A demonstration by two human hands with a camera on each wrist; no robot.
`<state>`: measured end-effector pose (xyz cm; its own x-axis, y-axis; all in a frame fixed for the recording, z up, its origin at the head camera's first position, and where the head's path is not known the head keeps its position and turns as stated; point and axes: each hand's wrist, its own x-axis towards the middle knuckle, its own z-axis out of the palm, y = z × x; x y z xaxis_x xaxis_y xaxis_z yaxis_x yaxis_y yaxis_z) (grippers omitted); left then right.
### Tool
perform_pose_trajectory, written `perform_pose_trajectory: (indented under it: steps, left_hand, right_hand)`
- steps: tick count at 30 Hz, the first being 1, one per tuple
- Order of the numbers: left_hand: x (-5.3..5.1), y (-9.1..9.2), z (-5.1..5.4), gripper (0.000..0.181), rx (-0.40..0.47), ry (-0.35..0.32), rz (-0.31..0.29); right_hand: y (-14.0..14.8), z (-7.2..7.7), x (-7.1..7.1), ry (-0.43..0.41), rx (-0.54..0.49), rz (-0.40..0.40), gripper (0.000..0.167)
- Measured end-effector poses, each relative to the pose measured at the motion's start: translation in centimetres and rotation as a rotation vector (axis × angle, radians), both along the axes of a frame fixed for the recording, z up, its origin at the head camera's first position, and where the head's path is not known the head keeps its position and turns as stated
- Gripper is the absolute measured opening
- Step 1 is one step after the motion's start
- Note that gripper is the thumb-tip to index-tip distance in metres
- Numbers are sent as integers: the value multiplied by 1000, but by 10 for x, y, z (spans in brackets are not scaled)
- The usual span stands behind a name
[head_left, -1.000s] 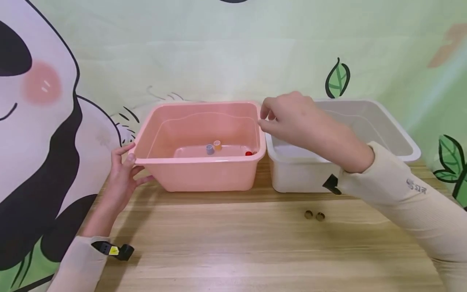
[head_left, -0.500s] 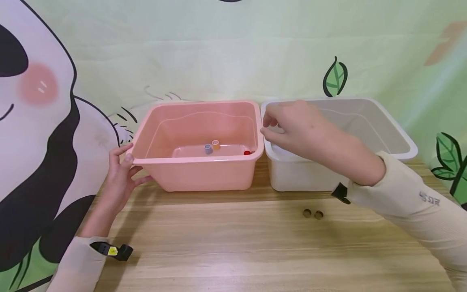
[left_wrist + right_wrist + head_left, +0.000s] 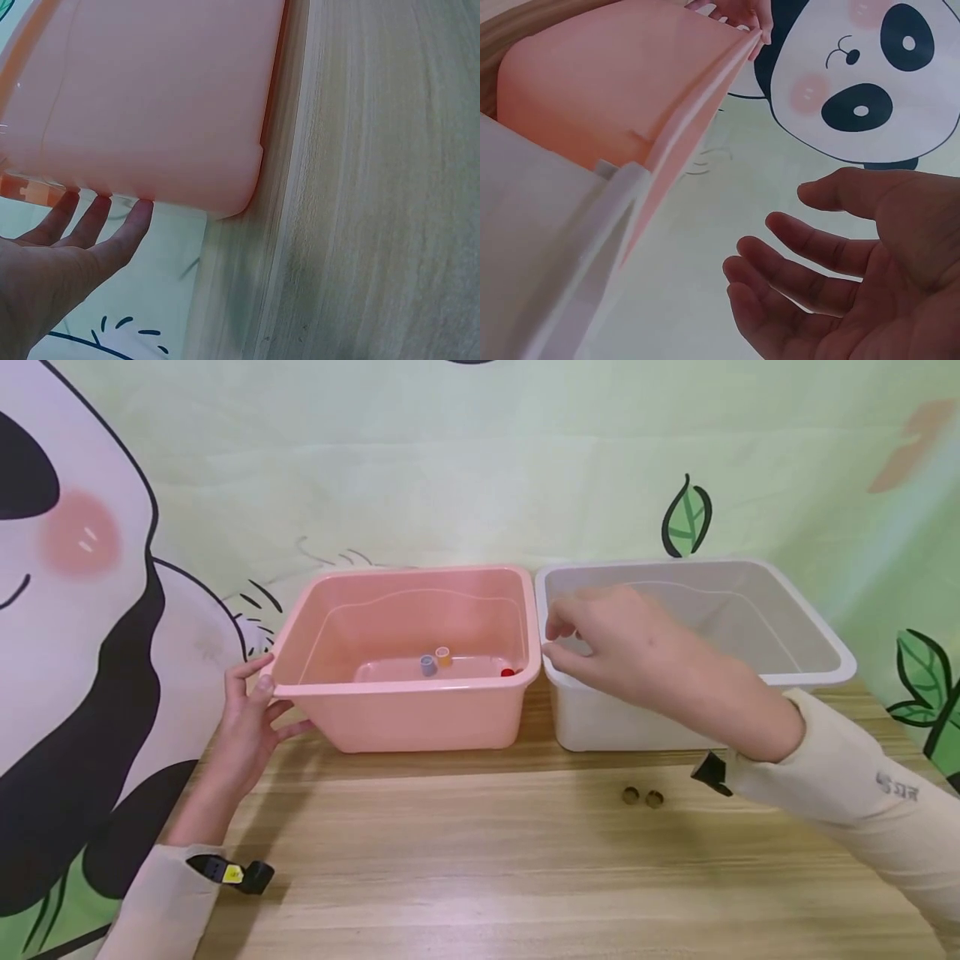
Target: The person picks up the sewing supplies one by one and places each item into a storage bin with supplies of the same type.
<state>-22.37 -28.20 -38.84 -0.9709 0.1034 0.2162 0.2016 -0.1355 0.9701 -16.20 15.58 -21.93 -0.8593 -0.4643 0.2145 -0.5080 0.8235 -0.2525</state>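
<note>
My left hand (image 3: 247, 718) grips the left rim of the pink tub (image 3: 405, 720), thumb at the rim; in the left wrist view several fingertips (image 3: 142, 206) press its side. Inside that tub lie a blue-grey cap-like piece (image 3: 428, 665), an orange one with a pale rim (image 3: 443, 656) and a red piece (image 3: 507, 672) partly hidden by the front wall. My right hand (image 3: 630, 643) hovers over the left part of the white tub (image 3: 622, 727). Its fingers are loosely bent and, in the right wrist view, hold nothing.
Two small brownish round pieces (image 3: 642, 797) lie on the wooden table (image 3: 465, 860) in front of the white tub. Both tubs stand side by side against a printed backdrop (image 3: 420, 485). Each wrist wears a black camera mount (image 3: 251, 877).
My right hand has moved down and slightly right, from beside the pink tub's right rim to over the white tub. The left hand and the pieces stay as they were.
</note>
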Motion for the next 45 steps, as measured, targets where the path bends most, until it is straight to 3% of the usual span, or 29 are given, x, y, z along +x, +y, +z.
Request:
perform_pose_trajectory:
  steps: [11, 21, 30, 39, 45]
  left_hand:
    - [1, 0, 0, 36, -15, -8, 10]
    - [0, 0, 2, 37, -51, -5, 6]
    - [0, 1, 3, 36, -34, -13, 20]
    - [0, 1, 2, 38, -47, -13, 21]
    - [0, 0, 1, 39, -61, -7, 25]
  right_hand:
    - [9, -22, 4, 57, -56, 92, 10]
    - [25, -48, 7, -25, -128, 292, 14]
    - [40, -77, 8, -86, -158, 384, 20]
    - [58, -103, 13, -100, -140, 338, 18]
    - [71, -119, 17, -42, -173, 331, 19]
